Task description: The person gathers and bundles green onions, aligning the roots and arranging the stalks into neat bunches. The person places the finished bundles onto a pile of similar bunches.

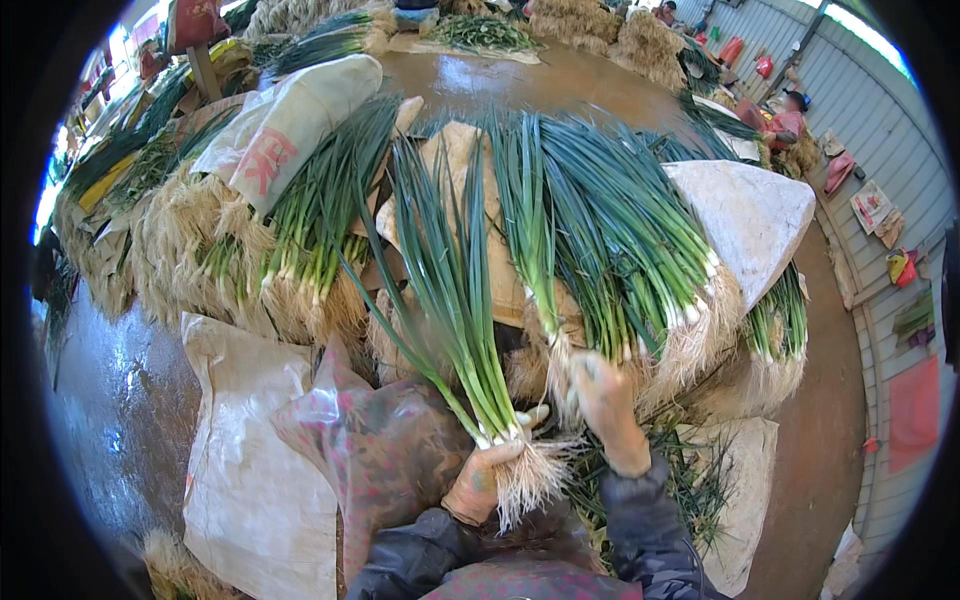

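My left hand (484, 472), which looks gloved, grips a small bunch of green onions (472, 360) around their white bases. Their pale roots (529, 476) hang below the fingers, and the long leaves point away from me. To its right, my blurred right hand (606, 405) is beside the roots of another few green onions (536, 277). Its fingers are curled, but whether they hold those roots is unclear. Just beyond it lies a larger pile of green onions (630, 240), root ends towards me. A tan sack (457, 161) shows between the bunches.
A white sack (742, 217) borders the pile on the right. More root-on green onions (315, 255) are heaped at left under a printed sack (292, 127). Leaf scraps (694, 480) lie by my right sleeve. A person (787, 124) sits near the metal wall (877, 105). The brown floor (817, 450) looks wet.
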The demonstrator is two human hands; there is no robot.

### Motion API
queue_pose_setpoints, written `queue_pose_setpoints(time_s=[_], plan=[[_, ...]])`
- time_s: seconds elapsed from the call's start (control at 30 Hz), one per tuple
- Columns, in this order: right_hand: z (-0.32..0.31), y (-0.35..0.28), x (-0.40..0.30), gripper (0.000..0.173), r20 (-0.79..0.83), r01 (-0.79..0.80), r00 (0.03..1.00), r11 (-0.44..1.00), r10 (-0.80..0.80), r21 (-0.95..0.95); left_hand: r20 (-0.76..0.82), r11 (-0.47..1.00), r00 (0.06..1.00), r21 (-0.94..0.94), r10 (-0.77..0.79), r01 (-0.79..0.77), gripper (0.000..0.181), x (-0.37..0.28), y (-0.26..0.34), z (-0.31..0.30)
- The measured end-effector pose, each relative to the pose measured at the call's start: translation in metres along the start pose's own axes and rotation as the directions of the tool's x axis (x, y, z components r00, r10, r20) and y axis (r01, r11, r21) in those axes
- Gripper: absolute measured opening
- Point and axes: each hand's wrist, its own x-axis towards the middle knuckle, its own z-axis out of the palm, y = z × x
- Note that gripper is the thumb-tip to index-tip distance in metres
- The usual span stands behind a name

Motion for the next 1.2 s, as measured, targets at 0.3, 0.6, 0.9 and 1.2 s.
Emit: queue_pose_setpoints(time_s=[0.3,0.6,0.9,1.2], plan=[[-0.006,-0.018,0.001,0.031,0.297,-0.321,0.898,0.945,0.325,-0.063,-0.041,0.982,0.994,0.158,-0.097,0.102,0.045,0.004,-0.007,-0.008],[0.025,-0.009,-0.013,0.033,-0.101,-0.302,0.936,0.918,0.336,0.257,-0.136,0.972,0.990,0.233,0.032,0.001,0.038,0.007,-0.007,-0.007],[-0.069,-0.010,-0.091,0.040,-0.351,-0.564,0.530,0.630,0.772,0.534,-0.159,0.997,0.985,0.008,-0.070,0.072,0.046,0.005,-0.001,0.000],[-0.062,-0.015,-0.077,0.040,0.061,-0.528,0.693,0.448,0.718,0.722,-0.055,0.977,0.991,0.172,-0.121,0.129,0.054,-0.001,-0.004,0.000]])
